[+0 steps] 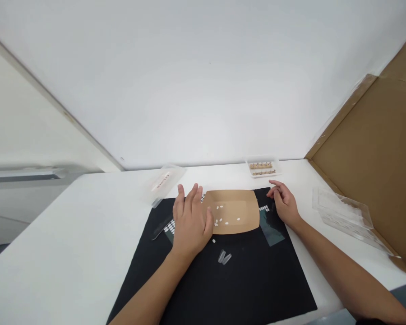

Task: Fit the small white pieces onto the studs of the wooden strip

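Head view, left hand (pixel 189 222) flat, grip wide, beside brown card tray (pixel 247 202), right hand (pixel 284 204) grip loose, empty

We find bare white table (pixel 71 234) open across the lower left of the frame. At centre, the brown tray (pixel 237 203) sits between our left hand (pixel 189 221) and right hand (pixel 284 204), with two clear vials (pixel 224 257) on the black mat (pixel 257 280) below. A clear plastic tray (pixel 345 215) and cardboard sheet (pixel 375 171) block the right. A lidded box (pixel 164 183) and small parts tray (pixel 262 167) line the far edge.
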Demonstrator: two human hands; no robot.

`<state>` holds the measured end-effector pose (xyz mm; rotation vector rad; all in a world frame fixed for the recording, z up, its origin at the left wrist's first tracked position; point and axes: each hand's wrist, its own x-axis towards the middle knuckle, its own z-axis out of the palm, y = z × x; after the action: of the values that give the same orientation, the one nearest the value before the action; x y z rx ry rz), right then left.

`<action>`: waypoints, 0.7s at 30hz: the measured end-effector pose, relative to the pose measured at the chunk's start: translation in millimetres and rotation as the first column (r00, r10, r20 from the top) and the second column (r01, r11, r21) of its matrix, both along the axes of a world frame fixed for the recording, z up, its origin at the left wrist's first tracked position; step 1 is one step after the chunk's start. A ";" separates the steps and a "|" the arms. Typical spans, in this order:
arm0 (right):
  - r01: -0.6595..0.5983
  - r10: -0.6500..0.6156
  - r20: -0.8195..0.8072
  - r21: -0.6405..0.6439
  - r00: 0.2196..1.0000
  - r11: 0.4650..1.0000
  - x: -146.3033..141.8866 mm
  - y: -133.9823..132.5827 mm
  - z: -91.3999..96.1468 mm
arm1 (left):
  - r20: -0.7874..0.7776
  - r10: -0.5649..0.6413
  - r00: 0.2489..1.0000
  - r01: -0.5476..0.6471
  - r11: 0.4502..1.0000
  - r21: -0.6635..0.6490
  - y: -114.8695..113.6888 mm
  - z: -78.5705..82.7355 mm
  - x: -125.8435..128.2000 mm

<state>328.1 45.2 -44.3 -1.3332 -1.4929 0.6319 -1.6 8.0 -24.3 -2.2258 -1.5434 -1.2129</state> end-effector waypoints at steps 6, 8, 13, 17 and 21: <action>-0.048 0.048 -0.038 0.003 0.998 0.999 0.4 -1.0 0.6 | -0.063 0.083 0.995 -0.079 0.994 0.070 8.7 12.9 -21.9; -0.058 0.059 -0.062 0.017 0.996 0.998 0.1 -2.0 1.5 | -0.131 0.120 0.984 -0.101 0.985 0.142 14.0 22.8 -37.1; -0.067 0.067 -0.077 0.010 0.995 0.998 -0.3 -2.2 0.6 | -0.324 0.119 0.938 -0.149 0.986 -0.069 25.8 27.6 -65.7; -0.042 0.042 -0.059 0.010 0.997 0.999 0.9 -1.8 -0.6 | -0.425 -0.013 0.905 -0.095 0.968 -0.231 28.7 18.3 -70.3; -0.038 0.038 -0.047 0.007 0.998 0.999 1.9 -1.6 -1.1 | -0.398 -0.009 0.917 -0.119 0.948 -0.296 29.7 13.4 -70.9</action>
<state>330.0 43.6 -45.4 -1.2789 -1.4837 0.6781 -72.5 37.7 -10.9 -2.3996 -1.7015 -0.4726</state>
